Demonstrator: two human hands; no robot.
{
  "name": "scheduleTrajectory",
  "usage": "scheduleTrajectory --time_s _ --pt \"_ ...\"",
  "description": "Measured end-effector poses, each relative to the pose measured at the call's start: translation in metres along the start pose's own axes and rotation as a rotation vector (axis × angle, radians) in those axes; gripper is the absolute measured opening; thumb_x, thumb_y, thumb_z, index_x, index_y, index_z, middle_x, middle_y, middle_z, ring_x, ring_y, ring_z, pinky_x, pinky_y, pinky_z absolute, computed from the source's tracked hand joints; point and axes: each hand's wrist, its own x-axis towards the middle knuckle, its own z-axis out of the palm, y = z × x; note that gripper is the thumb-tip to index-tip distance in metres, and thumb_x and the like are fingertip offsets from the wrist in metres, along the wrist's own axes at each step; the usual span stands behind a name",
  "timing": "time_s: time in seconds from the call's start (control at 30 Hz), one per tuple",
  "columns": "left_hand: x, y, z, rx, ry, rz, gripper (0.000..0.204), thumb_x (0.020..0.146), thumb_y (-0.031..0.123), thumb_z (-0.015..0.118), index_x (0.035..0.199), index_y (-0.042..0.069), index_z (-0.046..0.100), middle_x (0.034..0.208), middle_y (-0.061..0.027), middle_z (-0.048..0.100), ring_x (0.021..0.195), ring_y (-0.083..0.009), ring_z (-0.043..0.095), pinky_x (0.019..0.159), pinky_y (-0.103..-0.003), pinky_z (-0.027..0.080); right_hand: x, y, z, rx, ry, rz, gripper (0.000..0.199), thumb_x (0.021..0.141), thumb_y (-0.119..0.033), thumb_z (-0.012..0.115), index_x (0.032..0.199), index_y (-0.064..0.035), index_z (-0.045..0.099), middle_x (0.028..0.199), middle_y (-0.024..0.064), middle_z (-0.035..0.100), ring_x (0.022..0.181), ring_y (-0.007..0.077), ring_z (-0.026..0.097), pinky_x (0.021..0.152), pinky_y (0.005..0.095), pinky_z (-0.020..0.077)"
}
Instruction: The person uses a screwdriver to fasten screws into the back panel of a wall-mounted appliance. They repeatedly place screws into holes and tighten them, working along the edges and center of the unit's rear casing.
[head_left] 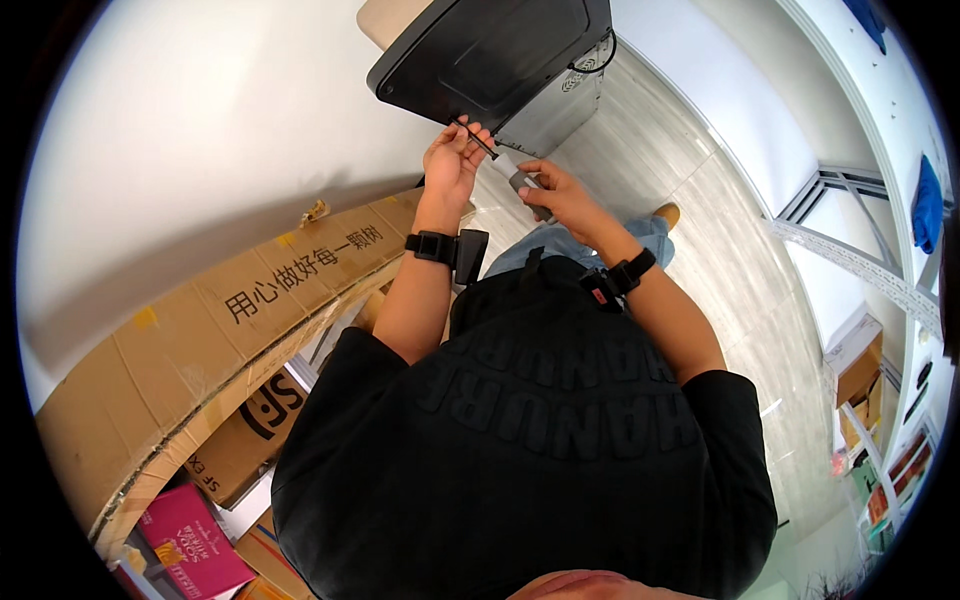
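Fingers (462, 140) of left hand (452, 165) are pinched on a thin black rod (475, 138), prob. a screwdriver shaft or long bit, right where its tip meets the lower edge of the dark panel (490, 55). Pinch looks like a steadying hold: keeps the thin shaft from wandering off its spot. Right hand (560, 195) is closed round the tool's pale handle (512, 168), lower and nearer the body, so the shaft runs up at a slant from right hand to left. One hand drives, other guides, as far as I can judge.

Panel is the back or underside of a grey box-like appliance (545, 100) w/ vent holes and a black cable (592, 62) at its side. It sits tipped up w/ that face toward the person, which puts the edge w/in easy reach of both hands. What carries it can't be made out; only a beige corner (385, 18) shows behind.

Both wrists wear black straps (432, 246). Long flattened cardboard box (250, 320) leans along the white wall at left, more boxes below it, incl. a pink one (190, 540). Pale tiled floor (720, 240) and metal shelving (860, 260) lie to the right.
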Motion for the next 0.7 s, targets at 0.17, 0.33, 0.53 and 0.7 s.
scheduleTrajectory --time_s 0.17,0.33,0.53,0.7 --pt "0.0 -0.001 0.002 0.057 0.039 -0.001 0.014 0.094 0.01 0.053 0.106 0.004 0.056 0.091 -0.0064 0.062 0.08 -0.0147 0.061 0.075 -0.03 0.054 -0.002 0.007 0.003 -0.275 0.088 -0.186 0.049 0.08 -0.014 0.071 0.123 -0.0076 0.048 0.088 0.0034 0.052 0.074 0.0103 0.049 0.061 0.0242 0.0399" --pt "0.002 -0.002 -0.003 0.025 0.023 0.01 0.011 0.091 0.01 0.058 0.102 0.006 0.058 0.085 -0.0044 0.064 0.068 -0.0107 0.061 0.065 -0.026 0.055 -0.007 -0.003 0.009 -0.151 0.014 -0.101 0.051 0.078 -0.014 0.072 0.122 -0.0085 0.047 0.089 0.0034 0.054 0.077 0.0105 0.049 0.062 0.0246 0.0396" --pt "0.001 -0.001 -0.003 0.016 0.007 -0.006 0.012 0.091 0.01 0.058 0.102 0.006 0.058 0.085 -0.0039 0.064 0.068 -0.0108 0.061 0.063 -0.024 0.054 -0.009 -0.005 0.009 -0.12 0.016 -0.099 0.048 0.08 -0.014 0.071 0.121 -0.0068 0.048 0.09 0.0034 0.055 0.076 0.0097 0.049 0.062 0.0245 0.0394" --pt "-0.002 -0.002 -0.002 0.024 -0.002 -0.003 0.011 0.09 0.01 0.06 0.1 0.007 0.059 0.084 -0.0038 0.064 0.067 -0.0099 0.061 0.062 -0.023 0.054 -0.013 -0.008 0.01 -0.061 0.01 -0.077 0.043 0.082 -0.015 0.068 0.119 -0.0057 0.049 0.086 0.0026 0.054 0.07 0.0086 0.049 0.056 0.0232 0.0383"
